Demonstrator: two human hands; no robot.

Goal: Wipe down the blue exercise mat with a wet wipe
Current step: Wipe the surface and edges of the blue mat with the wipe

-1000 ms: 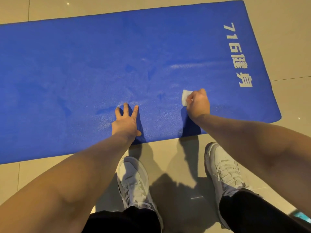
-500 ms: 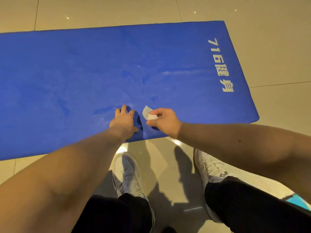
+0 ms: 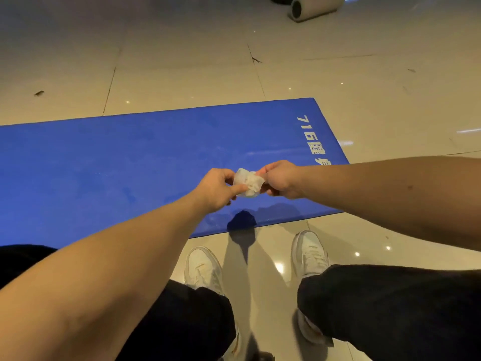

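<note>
Both hands are raised above the blue mat [image 3: 130,165]: left hand [image 3: 217,190] and right hand [image 3: 281,179] pinch the crumpled wipe [image 3: 247,183] between them, seemingly refolding it. Next, press a clean face down and resume wiping.

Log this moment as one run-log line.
wet wipe: held off blue mat | left hand: pinching wipe | right hand: pinching wipe

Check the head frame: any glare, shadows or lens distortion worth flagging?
Head view: warm light with specular glints on the tiled floor; hands' shadow falls on the mat near edge; wide-angle bends the mat edges; the wet wipe, pinched by left hand and right hand, looks soft.
</note>
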